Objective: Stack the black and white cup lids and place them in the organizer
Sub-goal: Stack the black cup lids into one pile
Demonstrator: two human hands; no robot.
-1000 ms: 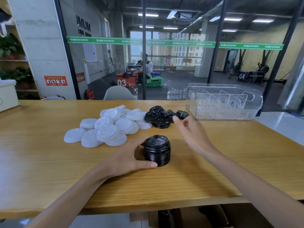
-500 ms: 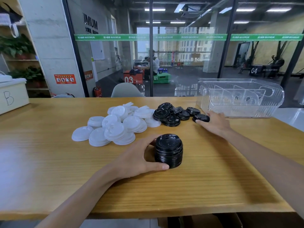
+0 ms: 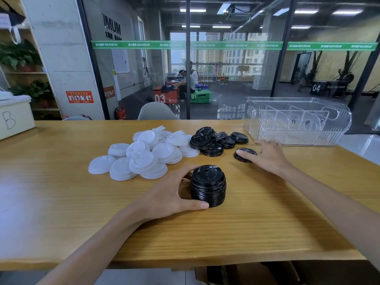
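While the left hand [image 3: 172,194] curls round the black stack [image 3: 208,186], thumb along its near base and fingers behind it, the right hand [image 3: 269,155] lies with straight fingers on a single black lid [image 3: 244,155], pressing it flat to the table [image 3: 61,212] rather than pinching it. Half a second ago that lid lay farther back, beside the loose black lids [image 3: 216,138]; it now sits apart from them, to the right of and beyond the stack, so it seems to be getting slid toward the stack. A second ago the right hand was in the air with nothing under it. My reading is that this lid goes onto the stack next, and that the black pile is nearly used up, with only a handful left.

Left of and behind the stack, the white lids [image 3: 144,155] lie in a loose heap, not yet stacked. Farther right of the stack, at the table's back edge, stands the clear organizer [image 3: 298,120], its dividers visible and no lids in it that I can make out.

Wood grain runs across the table. At its far left sits a pale box [image 3: 14,118] marked B. Behind it rises a glass wall [image 3: 236,79] with a green band, with a gym floor and a seated person beyond
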